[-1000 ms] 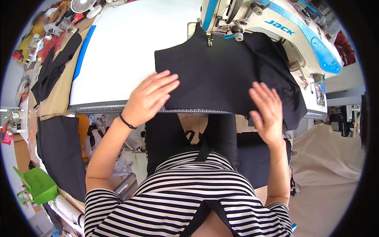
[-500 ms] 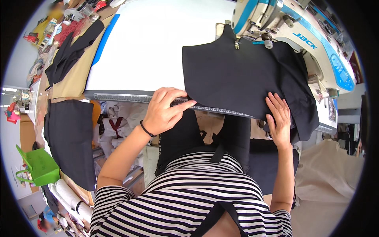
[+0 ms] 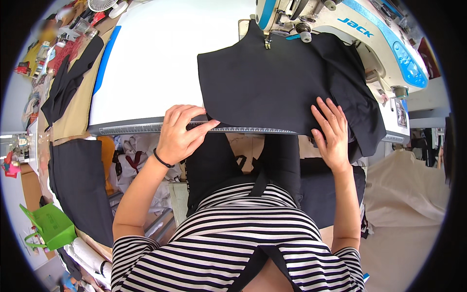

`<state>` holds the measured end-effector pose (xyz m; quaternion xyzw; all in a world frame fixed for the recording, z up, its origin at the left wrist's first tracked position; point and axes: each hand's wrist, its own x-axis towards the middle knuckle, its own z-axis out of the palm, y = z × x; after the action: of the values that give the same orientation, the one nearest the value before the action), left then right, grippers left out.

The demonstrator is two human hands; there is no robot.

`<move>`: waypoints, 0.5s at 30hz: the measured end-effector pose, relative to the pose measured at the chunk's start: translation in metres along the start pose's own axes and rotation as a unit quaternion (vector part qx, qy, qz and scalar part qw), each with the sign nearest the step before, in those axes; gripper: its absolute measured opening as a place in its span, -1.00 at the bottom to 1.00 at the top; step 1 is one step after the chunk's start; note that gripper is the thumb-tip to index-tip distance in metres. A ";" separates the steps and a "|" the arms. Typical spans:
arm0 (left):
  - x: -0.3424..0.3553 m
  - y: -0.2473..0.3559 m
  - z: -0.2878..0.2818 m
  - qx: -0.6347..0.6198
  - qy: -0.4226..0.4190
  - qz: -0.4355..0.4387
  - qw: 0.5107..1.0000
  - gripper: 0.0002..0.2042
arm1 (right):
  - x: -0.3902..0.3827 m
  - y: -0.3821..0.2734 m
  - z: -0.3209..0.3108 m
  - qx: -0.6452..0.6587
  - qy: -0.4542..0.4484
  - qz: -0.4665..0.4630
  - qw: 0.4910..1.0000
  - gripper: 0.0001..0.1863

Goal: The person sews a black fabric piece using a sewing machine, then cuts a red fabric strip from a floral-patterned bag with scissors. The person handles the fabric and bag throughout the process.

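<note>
Black cloth [image 3: 267, 87]; both hands [image 3: 181, 134] [image 3: 333, 136] at edge

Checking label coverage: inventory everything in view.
Arched sewing machine: 1, white/blue, upper right
Flat tabletop: 1, white, upper centre
Large flat cloth: 1, black, tabletop, under machine
Ruler strip: 1, grey, tabletop's front edge
Boxy bag: 1, green, lower left
Flat cloth pieces: 2+, black, left
Draped cloth: 1, beige, right
Caged fan: 1, white, top left
Crumpled cloth heap: 1, whitish, below tabletop
Mixed clutter: uncountable, multicoloured, left
Striped top: 1, black/white, bottom
Left grip: 1, bare, cloth's left corner
Right grip: 1, bare, on cloth
</note>
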<state>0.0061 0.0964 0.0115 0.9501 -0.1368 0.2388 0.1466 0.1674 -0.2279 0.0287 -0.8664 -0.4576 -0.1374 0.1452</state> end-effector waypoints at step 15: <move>-0.003 -0.004 0.002 -0.003 -0.004 0.001 1.000 -0.59 | 0.024 -0.046 0.036 0.162 0.020 -0.124 0.979 -0.51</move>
<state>0.0059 0.1004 0.0076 0.9506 -0.1392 0.2345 0.1481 0.1461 -0.1718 0.0099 -0.7649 -0.5748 -0.0957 0.2746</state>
